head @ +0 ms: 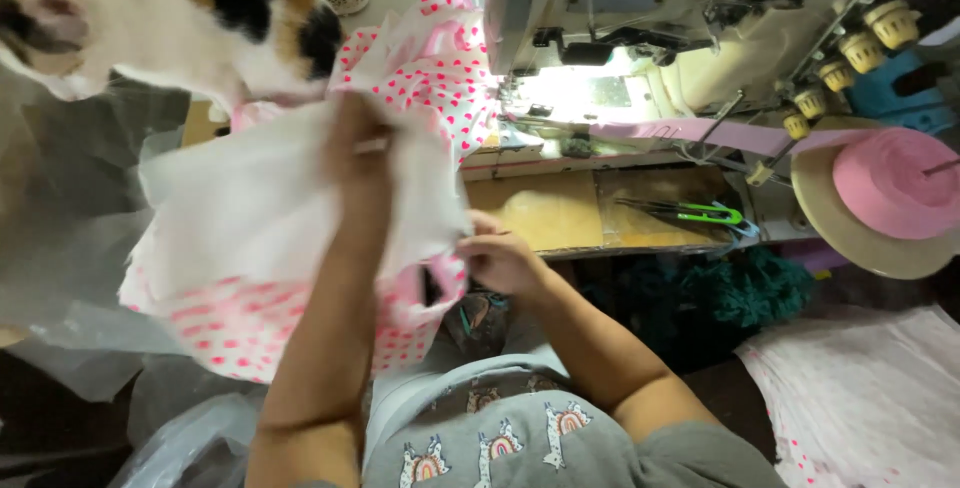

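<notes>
A white fabric piece with pink dots hangs in front of me, beside the sewing machine. My left hand reaches up and grips the upper part of the fabric, fingers partly wrapped in it. My right hand pinches the fabric's right lower edge near the table front. More dotted fabric bunches up toward the machine's lit needle area. A pink tape runs from a pink roll on a round disc into the machine.
A calico cat stands at the upper left, just above the fabric. Green-handled thread snips lie on the wooden table. Clear plastic bags sit at left. More dotted fabric lies at lower right. Teal cloth is under the table.
</notes>
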